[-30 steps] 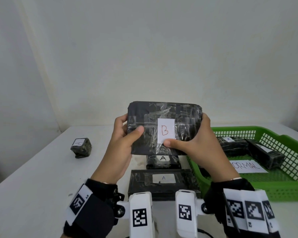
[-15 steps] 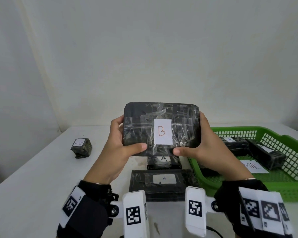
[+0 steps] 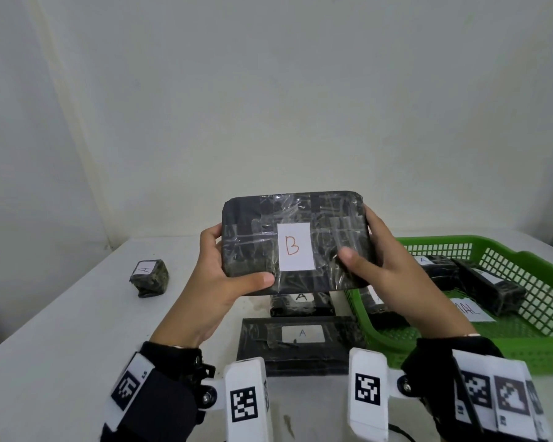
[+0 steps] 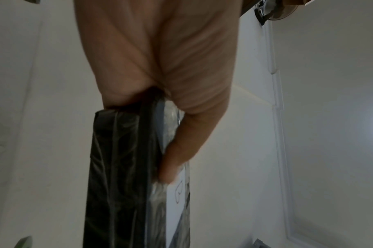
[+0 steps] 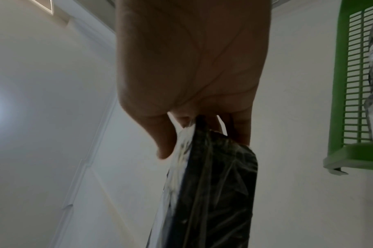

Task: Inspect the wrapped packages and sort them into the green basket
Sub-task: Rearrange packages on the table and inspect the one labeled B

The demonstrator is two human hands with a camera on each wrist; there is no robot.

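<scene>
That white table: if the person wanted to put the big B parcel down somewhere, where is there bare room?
Bare table lies between the small cube package and the left hand. Straight ahead is crowded: two A packages lie beside the green basket, which already holds several. The B package might fit better at left.

Table [image 3: 61, 330]: white and flat, reaching back to the wall and out to the near edge of the head view.
Wall [image 3: 300, 106]: plain off-white, with a vertical corner seam at the left.
Conduit [image 4: 277, 100]: a thin white strip fixed to the wall, running top to bottom in the left wrist view.
Stain [image 3: 288, 422]: a small dark smear on the table's near edge.
</scene>
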